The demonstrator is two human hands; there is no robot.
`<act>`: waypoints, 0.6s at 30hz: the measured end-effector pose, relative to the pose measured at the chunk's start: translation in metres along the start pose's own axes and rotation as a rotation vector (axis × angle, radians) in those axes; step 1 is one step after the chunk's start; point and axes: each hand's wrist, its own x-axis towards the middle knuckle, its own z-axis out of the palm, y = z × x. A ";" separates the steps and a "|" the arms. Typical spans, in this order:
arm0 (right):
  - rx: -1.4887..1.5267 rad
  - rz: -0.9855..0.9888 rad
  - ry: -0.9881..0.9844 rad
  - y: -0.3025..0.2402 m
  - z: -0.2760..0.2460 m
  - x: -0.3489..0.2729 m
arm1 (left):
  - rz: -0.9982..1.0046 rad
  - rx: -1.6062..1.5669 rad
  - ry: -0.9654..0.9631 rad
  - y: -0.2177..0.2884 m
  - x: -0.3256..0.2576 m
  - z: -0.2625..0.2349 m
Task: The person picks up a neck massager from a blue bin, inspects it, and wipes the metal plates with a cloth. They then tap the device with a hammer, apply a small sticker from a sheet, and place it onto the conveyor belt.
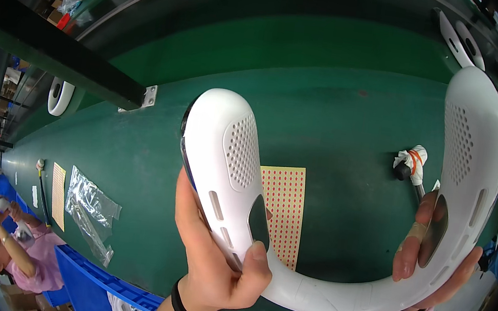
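White U-shaped device [331, 297] nearest the lens, held up over the green surface [363, 138], curved band toward the body, both rounded ends pointing away. Noted on each limb of it: perforated patch, narrow slots, dark panel on the inner side. Grasped at the device's left limb by the left hand [216, 269], thumb on the front with its tip at the lower edge of the dark panel, fingers wrapped behind, black band at the wrist. Grasped at the right limb by the right hand [412, 247], digits visible to both sides, tape on one finger, palm hidden behind the device. Between the device's limbs, flat on the surface: pale yellow sheet [284, 216] with rows of small red marks, partly covered by the left limb. Also between the limbs, near the right one: tool [419, 170] with white-wrapped head and orange band, shaft running toward the right hand. Left of the device, well apart: clear plastic bags [94, 199], then a second sheet [59, 194]. Left of the device's curved band: blue bin [83, 287], farther off a pink-clothed co-worker [31, 256], arms raised. Beyond the device's left end: dark post [73, 65] with metal bracket [149, 96]. Beyond its right end: more white devices [456, 41], too near the rim to count.
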 end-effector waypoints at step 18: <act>-0.174 0.138 -0.192 0.009 0.014 0.000 | -0.138 -0.096 0.318 0.010 0.009 0.002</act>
